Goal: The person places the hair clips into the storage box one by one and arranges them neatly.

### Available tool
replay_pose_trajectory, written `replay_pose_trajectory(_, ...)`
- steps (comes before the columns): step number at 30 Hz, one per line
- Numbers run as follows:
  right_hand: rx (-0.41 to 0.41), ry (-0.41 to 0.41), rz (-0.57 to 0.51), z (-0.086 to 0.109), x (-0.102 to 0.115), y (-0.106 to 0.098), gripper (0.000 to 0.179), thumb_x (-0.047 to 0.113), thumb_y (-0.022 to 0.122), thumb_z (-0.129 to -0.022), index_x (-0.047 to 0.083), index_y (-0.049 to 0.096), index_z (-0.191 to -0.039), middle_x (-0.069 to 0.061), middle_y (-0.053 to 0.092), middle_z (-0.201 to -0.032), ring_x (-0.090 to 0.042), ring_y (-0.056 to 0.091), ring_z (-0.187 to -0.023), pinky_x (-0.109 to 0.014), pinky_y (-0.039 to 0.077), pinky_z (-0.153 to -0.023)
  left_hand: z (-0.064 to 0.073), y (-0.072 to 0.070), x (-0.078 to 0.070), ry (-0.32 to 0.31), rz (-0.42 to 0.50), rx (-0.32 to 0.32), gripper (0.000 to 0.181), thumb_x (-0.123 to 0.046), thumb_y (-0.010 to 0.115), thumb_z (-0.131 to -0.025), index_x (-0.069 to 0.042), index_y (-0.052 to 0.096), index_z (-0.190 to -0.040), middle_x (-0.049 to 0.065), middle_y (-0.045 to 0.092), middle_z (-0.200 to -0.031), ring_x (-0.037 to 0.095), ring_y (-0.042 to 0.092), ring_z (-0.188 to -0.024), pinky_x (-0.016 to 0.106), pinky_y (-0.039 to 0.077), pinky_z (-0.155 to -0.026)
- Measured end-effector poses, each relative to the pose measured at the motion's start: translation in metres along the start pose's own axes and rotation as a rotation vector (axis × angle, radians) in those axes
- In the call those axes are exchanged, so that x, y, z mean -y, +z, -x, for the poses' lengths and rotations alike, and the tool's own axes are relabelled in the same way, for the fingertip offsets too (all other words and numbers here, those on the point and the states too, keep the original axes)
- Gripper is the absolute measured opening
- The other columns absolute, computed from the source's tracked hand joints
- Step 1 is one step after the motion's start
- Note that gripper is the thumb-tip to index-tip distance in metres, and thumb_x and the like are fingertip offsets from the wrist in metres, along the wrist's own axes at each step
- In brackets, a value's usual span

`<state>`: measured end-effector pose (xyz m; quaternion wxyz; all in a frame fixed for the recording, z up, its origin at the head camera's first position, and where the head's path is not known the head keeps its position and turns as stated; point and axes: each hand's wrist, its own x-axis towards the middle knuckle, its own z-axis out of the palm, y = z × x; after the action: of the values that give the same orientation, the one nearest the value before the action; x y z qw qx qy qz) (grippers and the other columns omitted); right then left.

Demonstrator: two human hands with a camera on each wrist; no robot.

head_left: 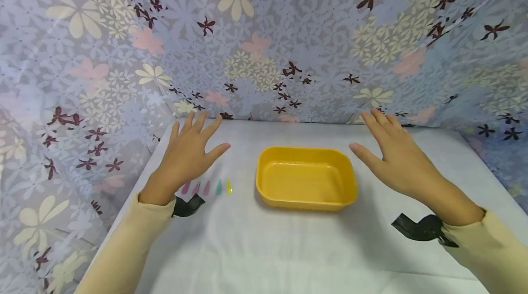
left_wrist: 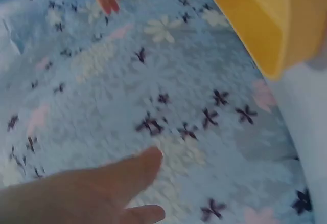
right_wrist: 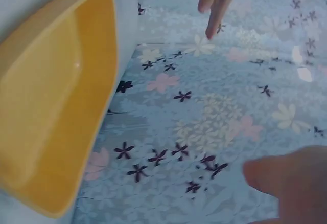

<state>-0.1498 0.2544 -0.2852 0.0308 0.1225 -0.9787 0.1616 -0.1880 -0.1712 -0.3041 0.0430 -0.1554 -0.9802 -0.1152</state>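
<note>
My left hand (head_left: 186, 155) is held over the left part of the table, fingers spread and holding nothing. Just below its wrist lies a row of small slim pieces that look like hair clips: pink ones (head_left: 206, 187), a teal one (head_left: 218, 187) and a yellow one (head_left: 228, 186). The forearm partly covers the row's left end. A yellow rectangular tub (head_left: 307, 204) stands at the middle of the table, with no contents visible. To its right hovers my right hand (head_left: 398, 161), fingers straight and nothing in them. Both wrist views show the tub's side and a bare thumb.
A white cloth covers the table (head_left: 297, 248). Flowered fabric (head_left: 313, 46) hangs behind it and along both sides. Dark tape strips (head_left: 189, 205) stick out from both cuffs.
</note>
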Motion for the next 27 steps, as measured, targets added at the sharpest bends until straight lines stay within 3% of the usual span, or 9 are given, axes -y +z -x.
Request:
replay_pose_trajectory(3, -0.124, 0.011, -0.057, 0.005, -0.009, 0.004, 0.077, 0.050, 0.057, -0.103, 0.011, 0.028, -0.162, -0.021, 0.021, -0.166, -0.052, 0.023, -0.147, -0.078, 0.026, -0.104, 0.009, 0.004, 0.018, -0.035, 0.061, -0.042, 0.065, -0.049, 0.055, -0.104, -0.016, 0.041, -0.158, 0.024, 0.027, -0.163, 0.047, 0.015, -0.152, 0.068, 0.011, -0.117)
replay_pose_trajectory(5, -0.182, 0.040, -0.104, 0.007, -0.016, 0.007, 0.068, 0.049, 0.060, -0.101, 0.010, 0.044, -0.155, -0.023, 0.041, -0.156, -0.053, 0.044, -0.135, -0.072, 0.040, -0.098, 0.017, 0.008, 0.032, -0.069, 0.139, -0.067, 0.059, -0.041, 0.059, -0.104, -0.011, 0.047, -0.154, 0.025, 0.037, -0.159, 0.047, 0.027, -0.148, 0.067, 0.021, -0.115)
replay_pose_trajectory(7, -0.231, 0.063, -0.168, 0.009, -0.025, 0.011, 0.058, 0.046, 0.064, -0.100, 0.010, 0.058, -0.144, -0.021, 0.058, -0.142, -0.049, 0.059, -0.120, -0.049, 0.055, -0.091, 0.024, 0.014, 0.046, -0.112, 0.227, -0.117, 0.054, -0.034, 0.063, -0.102, -0.009, 0.054, -0.149, 0.024, 0.048, -0.151, 0.046, 0.041, -0.140, 0.065, 0.032, -0.110)
replay_pose_trajectory(9, -0.251, 0.097, -0.237, 0.010, -0.035, 0.017, 0.051, 0.046, 0.065, -0.099, 0.012, 0.065, -0.137, -0.018, 0.067, -0.130, -0.044, 0.067, -0.110, -0.027, 0.059, -0.077, 0.032, 0.022, 0.061, -0.148, 0.317, -0.186, 0.047, -0.027, 0.067, -0.101, -0.006, 0.060, -0.143, 0.021, 0.059, -0.141, 0.042, 0.054, -0.129, 0.060, 0.042, -0.105)
replay_pose_trajectory(12, -0.275, 0.135, -0.313, 0.011, -0.052, 0.035, 0.046, 0.043, 0.066, -0.099, 0.014, 0.068, -0.134, -0.013, 0.071, -0.121, -0.025, 0.071, -0.102, -0.009, 0.048, -0.065, 0.046, 0.036, 0.081, -0.199, 0.404, -0.287, 0.038, -0.024, 0.070, -0.099, -0.006, 0.068, -0.133, 0.016, 0.069, -0.127, 0.034, 0.064, -0.113, 0.048, 0.051, -0.097)
replay_pose_trajectory(17, -0.296, 0.170, -0.451, 0.014, -0.072, 0.079, 0.043, 0.039, 0.065, -0.101, 0.014, 0.067, -0.135, -0.009, 0.068, -0.114, 0.003, 0.066, -0.082, -0.015, 0.053, -0.064, 0.068, 0.060, 0.108, -0.338, 0.511, -0.362, 0.033, -0.030, 0.070, -0.099, -0.008, 0.074, -0.125, 0.011, 0.073, -0.114, 0.008, 0.065, -0.098, 0.015, 0.048, -0.086)
replay_pose_trajectory(21, -0.255, 0.135, -0.603, 0.018, -0.084, 0.118, 0.042, 0.033, 0.063, -0.103, 0.011, 0.063, -0.139, -0.008, 0.063, -0.110, -0.010, 0.069, -0.078, -0.021, 0.057, -0.068, 0.082, 0.079, 0.124, -0.468, 0.605, -0.392, 0.032, -0.027, 0.072, -0.098, -0.006, 0.075, -0.121, 0.011, 0.073, -0.108, -0.005, 0.060, -0.086, 0.009, 0.047, -0.075)
replay_pose_trajectory(24, -0.174, 0.093, -0.742, 0.021, -0.092, 0.138, 0.044, 0.028, 0.059, -0.106, 0.009, 0.056, -0.146, -0.009, 0.062, -0.107, -0.020, 0.069, -0.078, -0.027, 0.059, -0.069, 0.086, 0.091, 0.133, -0.524, 0.627, -0.363, 0.034, -0.028, 0.072, -0.098, -0.005, 0.074, -0.123, 0.010, 0.072, -0.107, -0.001, 0.059, -0.085, 0.011, 0.049, -0.069)
replay_pose_trajectory(27, -0.101, 0.082, -0.879, 0.023, -0.096, 0.151, 0.048, 0.024, 0.055, -0.108, 0.012, 0.047, -0.153, -0.010, 0.061, -0.109, -0.020, 0.068, -0.080, -0.031, 0.060, -0.070, 0.088, 0.104, 0.138, -0.545, 0.586, -0.331, 0.035, -0.029, 0.071, -0.099, -0.006, 0.074, -0.124, 0.011, 0.072, -0.107, 0.006, 0.060, -0.087, 0.011, 0.047, -0.069)
